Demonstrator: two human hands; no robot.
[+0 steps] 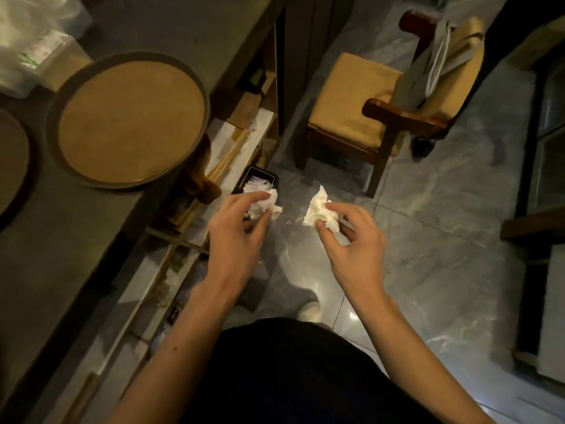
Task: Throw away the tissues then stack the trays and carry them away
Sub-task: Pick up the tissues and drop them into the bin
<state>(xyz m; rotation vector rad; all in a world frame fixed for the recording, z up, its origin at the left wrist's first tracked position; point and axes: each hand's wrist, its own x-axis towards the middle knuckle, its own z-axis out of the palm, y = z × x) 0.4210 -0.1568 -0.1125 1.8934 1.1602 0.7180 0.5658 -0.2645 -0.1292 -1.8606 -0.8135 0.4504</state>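
A dim room with a glossy grey marbled floor [428, 240] lies below, and a dark worktop [61, 240] runs along the left side. Over the floor, the left hand [235, 224] pinches a crumpled white tissue [266, 206] between thumb and fingertips, directly above a small black bin [260, 179] that stands on the floor against the base of the worktop and already holds white paper scraps. Just to the right, the right hand [351, 237] pinches a second crumpled tissue [321, 212] in the same way, well above the floor and apart from the bin. On the worktop rests a round tray [131, 117] with a dark rim and tan inside; the edge of another tray [12, 160] shows at the far left. A clear plastic bag [27, 41] lies behind them. Beyond the bin stands a wooden armchair [382, 111] with a yellow cushion, a grey bag [428, 65] leaning on its seat.
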